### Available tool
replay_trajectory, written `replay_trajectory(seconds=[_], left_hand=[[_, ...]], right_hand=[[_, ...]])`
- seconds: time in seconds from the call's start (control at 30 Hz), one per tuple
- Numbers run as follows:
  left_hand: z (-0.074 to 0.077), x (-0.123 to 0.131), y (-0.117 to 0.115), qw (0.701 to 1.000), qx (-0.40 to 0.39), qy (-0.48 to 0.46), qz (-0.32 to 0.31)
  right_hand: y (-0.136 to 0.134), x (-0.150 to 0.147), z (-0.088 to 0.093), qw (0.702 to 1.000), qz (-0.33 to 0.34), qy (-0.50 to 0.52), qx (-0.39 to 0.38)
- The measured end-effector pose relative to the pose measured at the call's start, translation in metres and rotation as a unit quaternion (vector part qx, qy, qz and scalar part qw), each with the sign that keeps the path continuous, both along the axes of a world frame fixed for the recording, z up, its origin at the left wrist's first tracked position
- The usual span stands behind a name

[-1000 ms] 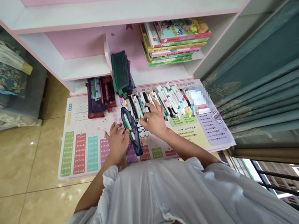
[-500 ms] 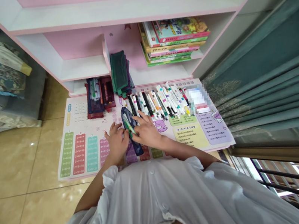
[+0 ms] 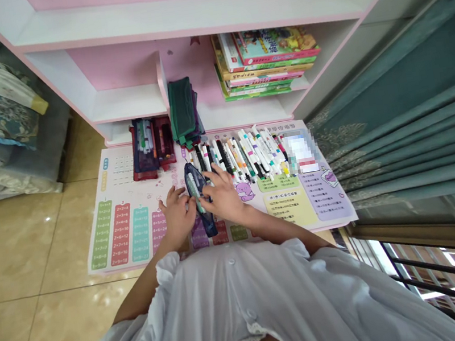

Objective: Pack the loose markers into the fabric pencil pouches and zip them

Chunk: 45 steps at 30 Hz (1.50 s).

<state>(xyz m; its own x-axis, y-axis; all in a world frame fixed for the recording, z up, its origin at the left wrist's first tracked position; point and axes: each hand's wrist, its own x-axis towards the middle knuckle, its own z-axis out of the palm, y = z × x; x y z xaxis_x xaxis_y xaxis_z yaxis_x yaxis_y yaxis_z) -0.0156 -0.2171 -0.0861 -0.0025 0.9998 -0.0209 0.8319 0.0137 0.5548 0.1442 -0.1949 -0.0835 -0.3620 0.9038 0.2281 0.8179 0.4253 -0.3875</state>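
A navy mesh pencil case lies lengthwise on the desk between my hands, with a few markers showing in its opening. My left hand holds its left edge between thumb and forefinger, the other fingers spread. On the opposite edge, my right hand grips with thumb and fingertips, hiding part of the case. Just beyond the right hand, a row of loose markers with white and black barrels lies side by side.
Filled dark blue and red pencil cases lie at the back left. Green mesh cases lean by the shelf divider. Stacked books occupy the shelf. A blurred-out item lies right of the markers on the printed desk mat.
My right hand has shifted slightly at the case's right edge. Less of the green marker shows in the opening. My left hand stays in place.
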Motion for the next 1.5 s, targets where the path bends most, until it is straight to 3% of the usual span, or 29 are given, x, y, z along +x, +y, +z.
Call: replay_trajectory(seconds=[0.13, 0.23, 0.5, 1.0, 1.17, 1.37, 1.5], left_hand=[[0.0, -0.001, 0.0, 1.0, 0.003, 0.004, 0.002], [-0.001, -0.001, 0.0, 1.0, -0.001, 0.002, 0.001], [-0.003, -0.003, -0.001, 1.0, 0.003, -0.007, -0.002], [-0.002, -0.003, -0.001, 1.0, 0.003, -0.001, 0.009], [-0.001, -0.003, -0.001, 1.0, 0.001, -0.002, 0.009], [-0.001, -0.002, 0.0, 1.0, 0.006, -0.003, 0.007], [0.0, -0.002, -0.001, 1.0, 0.003, -0.003, 0.009]], right_hand=[[0.015, 0.021, -0.006, 0.992, -0.116, 0.006, 0.055], [0.026, 0.037, -0.012, 0.98, -0.188, -0.023, 0.054], [0.036, 0.055, -0.018, 0.968, -0.23, -0.099, -0.014], [0.043, 0.064, -0.021, 0.972, -0.222, -0.07, 0.034], [0.028, 0.062, -0.009, 0.973, -0.224, -0.026, 0.045], [-0.006, 0.051, 0.017, 0.989, -0.131, 0.058, 0.044], [-0.022, 0.043, 0.025, 0.993, -0.073, 0.089, 0.016]])
